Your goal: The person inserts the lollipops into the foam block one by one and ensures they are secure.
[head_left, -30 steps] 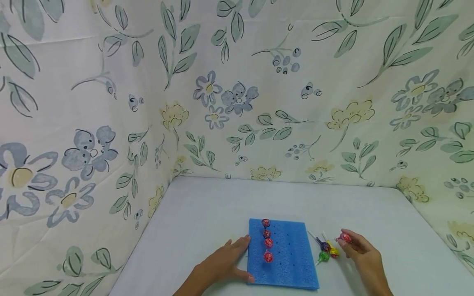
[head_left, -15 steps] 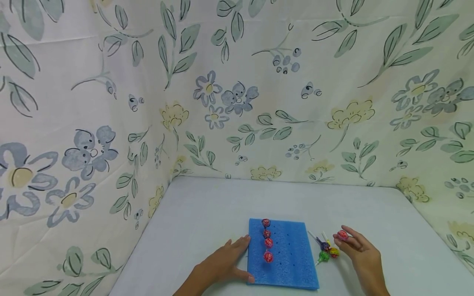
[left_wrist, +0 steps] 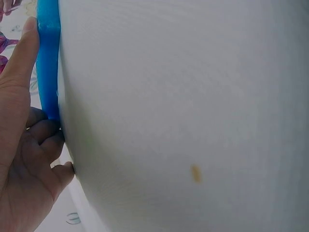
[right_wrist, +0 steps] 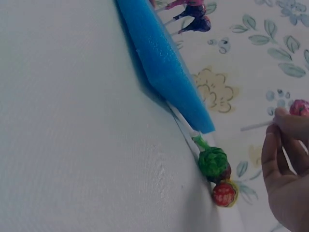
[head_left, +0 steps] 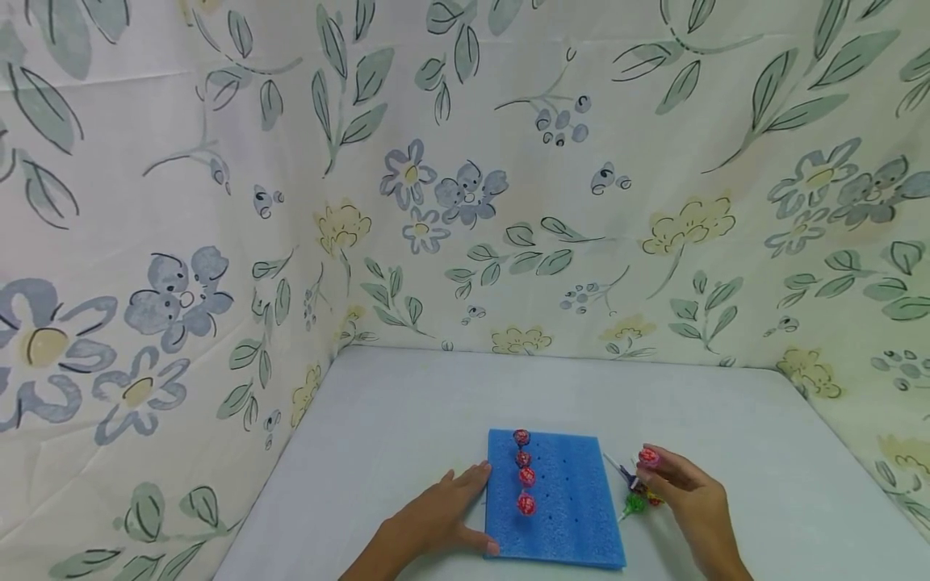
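Observation:
My right hand point(head_left: 693, 496) pinches a pinkish-red wrapped lollipop point(head_left: 648, 457) between thumb and fingers, above the table. In the right wrist view its white stick point(right_wrist: 256, 126) points left, toward the blue foam board point(head_left: 574, 524). Several lollipops point(head_left: 526, 504) stand in a row along the left part of that board, and small holes dot the rest. My left hand point(head_left: 436, 512) is spread against the board's left side, thumb at the near corner. Right of the board lie a green lollipop point(head_left: 634, 503), a dark purple one point(head_left: 636, 485) and a yellow-red one point(right_wrist: 225, 193), partly behind my right hand.
The white table point(head_left: 407, 403) spreads around the board. Floral cloth point(head_left: 465, 202) hangs behind it and at both sides. A small yellowish mark point(left_wrist: 195, 173) shows on the white surface in the left wrist view.
My right hand has lifted the lollipop slightly, then moved left with it over the loose lollipops, tilting its white stick down toward the left. The left hand and board stay put.

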The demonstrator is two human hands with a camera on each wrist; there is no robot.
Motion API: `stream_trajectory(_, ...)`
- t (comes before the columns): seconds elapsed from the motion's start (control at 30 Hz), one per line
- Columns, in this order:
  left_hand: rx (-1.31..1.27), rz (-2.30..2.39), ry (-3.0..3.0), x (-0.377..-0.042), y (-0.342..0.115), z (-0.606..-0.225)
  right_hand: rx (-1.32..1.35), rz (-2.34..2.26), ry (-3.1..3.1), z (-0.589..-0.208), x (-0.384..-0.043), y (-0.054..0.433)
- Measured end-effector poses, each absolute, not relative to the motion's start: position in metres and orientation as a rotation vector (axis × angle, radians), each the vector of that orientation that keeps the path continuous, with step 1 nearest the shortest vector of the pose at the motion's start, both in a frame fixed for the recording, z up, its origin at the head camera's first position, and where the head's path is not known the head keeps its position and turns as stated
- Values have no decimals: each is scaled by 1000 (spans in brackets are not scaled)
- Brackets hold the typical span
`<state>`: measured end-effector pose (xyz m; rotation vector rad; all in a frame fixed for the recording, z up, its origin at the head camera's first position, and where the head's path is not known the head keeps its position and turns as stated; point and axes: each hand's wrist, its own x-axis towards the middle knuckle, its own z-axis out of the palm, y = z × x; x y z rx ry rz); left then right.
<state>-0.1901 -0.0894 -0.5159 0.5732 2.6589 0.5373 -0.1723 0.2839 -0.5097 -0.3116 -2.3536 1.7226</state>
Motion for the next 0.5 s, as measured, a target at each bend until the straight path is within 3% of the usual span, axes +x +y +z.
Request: stream_trajectory(0.5,578,526,2662,-192,-90,-520,-272,1791,-2381,-505,-182,258)
